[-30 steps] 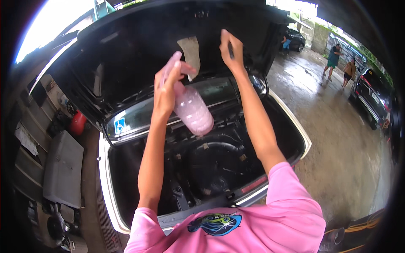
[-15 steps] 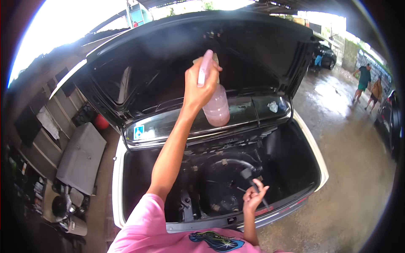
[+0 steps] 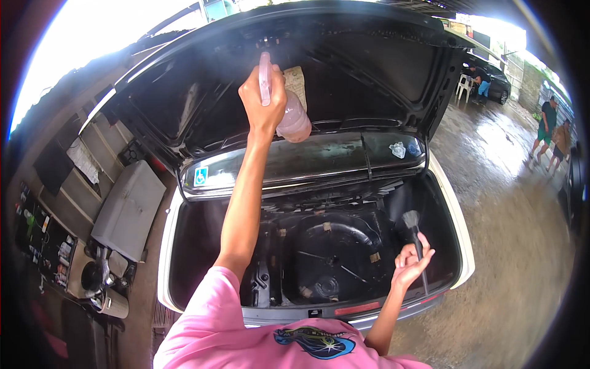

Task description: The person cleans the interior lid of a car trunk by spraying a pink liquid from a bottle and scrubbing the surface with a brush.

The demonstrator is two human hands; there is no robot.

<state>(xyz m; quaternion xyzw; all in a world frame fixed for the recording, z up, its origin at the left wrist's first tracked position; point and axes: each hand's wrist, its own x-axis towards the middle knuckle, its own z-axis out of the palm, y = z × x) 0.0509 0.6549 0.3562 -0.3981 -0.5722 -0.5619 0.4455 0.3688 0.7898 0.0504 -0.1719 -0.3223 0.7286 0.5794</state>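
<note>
Raised before the underside of the open trunk lid, my left hand is closed around the neck and trigger of a spray bottle. The bottle is clear with pinkish liquid and hangs tilted. My right hand grips the dark handle of a detailing brush, bristles up, over the right side of the trunk. Below lies the black trunk floor with its round spare-wheel well. A pale label on the lid shows partly behind the bottle.
A grey cabinet-like box stands left of the car, near shelves and a bucket. On the wet floor at right, two people stand. Farther back are a white plastic chair, a bending person and a dark car.
My left hand has moved the spray bottle up and left, toward the lid. My right hand has shifted right and raised the brush away from the wheel well. The view has shifted slightly.
</note>
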